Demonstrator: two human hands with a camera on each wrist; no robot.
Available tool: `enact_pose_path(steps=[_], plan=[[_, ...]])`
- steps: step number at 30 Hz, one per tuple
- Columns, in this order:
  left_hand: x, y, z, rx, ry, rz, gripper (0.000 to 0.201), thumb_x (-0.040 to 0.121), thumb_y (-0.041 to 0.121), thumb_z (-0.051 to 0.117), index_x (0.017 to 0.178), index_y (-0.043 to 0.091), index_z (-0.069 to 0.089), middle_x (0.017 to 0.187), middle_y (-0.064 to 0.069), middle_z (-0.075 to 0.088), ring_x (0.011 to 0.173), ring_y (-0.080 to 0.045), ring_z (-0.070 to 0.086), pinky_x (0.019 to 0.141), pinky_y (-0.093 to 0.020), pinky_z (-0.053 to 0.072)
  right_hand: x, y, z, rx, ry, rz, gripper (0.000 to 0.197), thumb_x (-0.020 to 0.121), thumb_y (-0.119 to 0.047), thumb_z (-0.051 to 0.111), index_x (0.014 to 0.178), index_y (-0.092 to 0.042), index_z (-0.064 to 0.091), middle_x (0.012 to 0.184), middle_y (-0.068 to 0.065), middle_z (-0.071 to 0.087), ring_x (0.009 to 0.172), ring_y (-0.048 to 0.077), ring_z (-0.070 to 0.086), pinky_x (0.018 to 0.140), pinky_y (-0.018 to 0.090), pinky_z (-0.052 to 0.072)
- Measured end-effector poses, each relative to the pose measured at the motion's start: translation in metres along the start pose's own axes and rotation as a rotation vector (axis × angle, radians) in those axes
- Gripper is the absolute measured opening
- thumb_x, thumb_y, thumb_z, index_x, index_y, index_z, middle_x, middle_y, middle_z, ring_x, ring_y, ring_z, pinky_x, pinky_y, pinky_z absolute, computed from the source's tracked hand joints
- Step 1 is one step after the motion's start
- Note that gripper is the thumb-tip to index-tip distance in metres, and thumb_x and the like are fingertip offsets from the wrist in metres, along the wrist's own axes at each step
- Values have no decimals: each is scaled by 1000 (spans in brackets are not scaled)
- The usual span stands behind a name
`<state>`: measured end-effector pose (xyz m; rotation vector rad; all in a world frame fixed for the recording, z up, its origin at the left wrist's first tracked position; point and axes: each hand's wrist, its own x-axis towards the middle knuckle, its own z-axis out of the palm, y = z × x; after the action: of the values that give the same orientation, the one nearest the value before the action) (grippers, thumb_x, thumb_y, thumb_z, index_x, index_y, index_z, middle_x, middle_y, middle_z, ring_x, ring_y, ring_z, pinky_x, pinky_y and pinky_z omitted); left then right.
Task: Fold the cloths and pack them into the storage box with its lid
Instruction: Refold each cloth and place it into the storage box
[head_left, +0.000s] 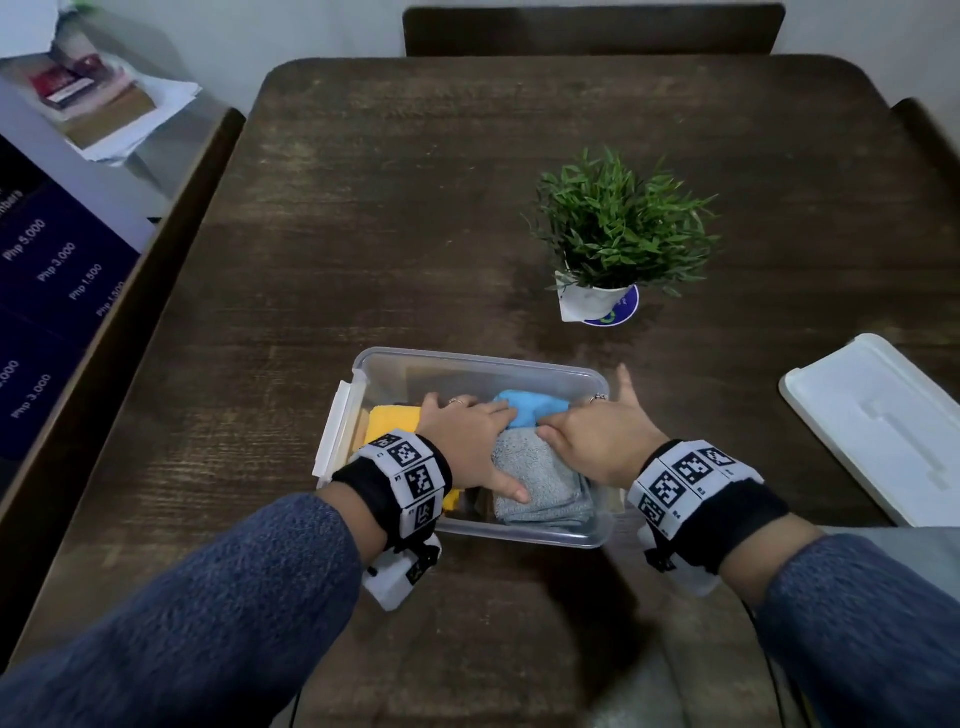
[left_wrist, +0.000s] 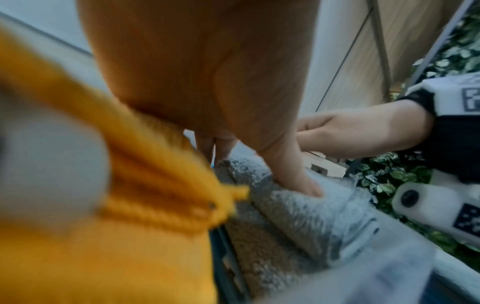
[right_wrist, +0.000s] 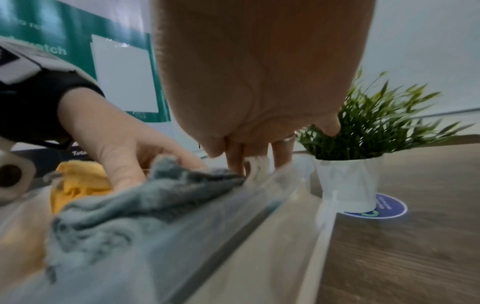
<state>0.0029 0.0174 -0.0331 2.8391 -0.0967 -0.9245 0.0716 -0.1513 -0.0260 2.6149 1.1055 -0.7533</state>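
A clear plastic storage box (head_left: 467, 359) stands on the dark wooden table (head_left: 415, 208) in front of me. Inside lie a folded yellow cloth (head_left: 390, 422) at the left, a blue cloth (head_left: 530, 408) at the back right and a folded grey cloth (head_left: 543, 486) at the front right. My left hand (head_left: 470, 436) presses flat on the cloths, its thumb (left_wrist: 298, 181) on the grey cloth (left_wrist: 298, 216). My right hand (head_left: 597, 434) pushes straight fingers (right_wrist: 235, 158) down beside the blue cloth near the box's right wall (right_wrist: 259, 205). The white lid (head_left: 878, 426) lies apart at the right.
A small potted plant (head_left: 618, 228) in a white pot stands on a blue coaster behind the box to the right. Chairs border the table at the far side and the left. A side surface with papers and books (head_left: 98, 104) is at the far left.
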Motion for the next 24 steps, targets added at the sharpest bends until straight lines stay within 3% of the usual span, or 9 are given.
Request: enact_pose_path(steps=[3, 9, 13, 16, 19, 21, 24], plan=[[-6, -1, -13, -132, 41, -9, 105, 67, 82, 55, 150, 26, 24, 157, 6, 25, 146, -23, 16, 114, -61, 9, -12, 2, -9, 132, 155, 19, 45, 103, -45, 18, 125, -34, 56, 114, -7, 67, 120, 17, 54, 109, 63, -16], [-51, 17, -42, -342, 379, 62, 85, 75, 73, 57, 144, 26, 38, 146, 2, 42, 136, -20, 34, 112, -46, 28, -67, 9, -19, 386, 437, 135, 42, 98, -54, 28, 126, -36, 53, 128, -11, 57, 129, 11, 44, 113, 61, -6], [-77, 49, -38, -469, 494, 182, 68, 82, 65, 55, 137, 25, 45, 138, 2, 47, 130, -18, 39, 109, -41, 34, -117, 12, 2, 541, 564, 276, 46, 94, -58, 36, 134, -37, 45, 138, -8, 48, 136, 16, 35, 114, 61, 2], [-88, 84, -25, -555, 506, 279, 57, 86, 56, 58, 131, 22, 49, 131, 2, 51, 124, -14, 44, 103, -33, 38, -153, 15, 29, 559, 596, 383, 54, 92, -60, 42, 140, -35, 38, 142, -4, 41, 142, 20, 25, 114, 60, 10], [-87, 130, -6, -619, 471, 332, 55, 86, 50, 62, 129, 17, 50, 122, 3, 53, 109, -10, 51, 90, -23, 41, -189, 37, 58, 584, 632, 506, 65, 87, -65, 48, 142, -33, 35, 143, 1, 40, 140, 22, 28, 113, 55, 23], [-78, 160, 11, -640, 428, 328, 58, 84, 50, 65, 129, 17, 50, 121, 3, 53, 105, -12, 55, 87, -22, 43, -210, 59, 80, 663, 618, 609, 75, 83, -69, 52, 144, -29, 32, 145, 5, 39, 138, 24, 31, 112, 52, 28], [-54, 201, 37, -681, 345, 284, 64, 81, 50, 68, 130, 15, 48, 124, -4, 53, 110, -16, 56, 95, -29, 47, -236, 93, 112, 759, 548, 743, 90, 78, -70, 59, 148, -23, 26, 150, 9, 34, 139, 27, 31, 112, 50, 30]])
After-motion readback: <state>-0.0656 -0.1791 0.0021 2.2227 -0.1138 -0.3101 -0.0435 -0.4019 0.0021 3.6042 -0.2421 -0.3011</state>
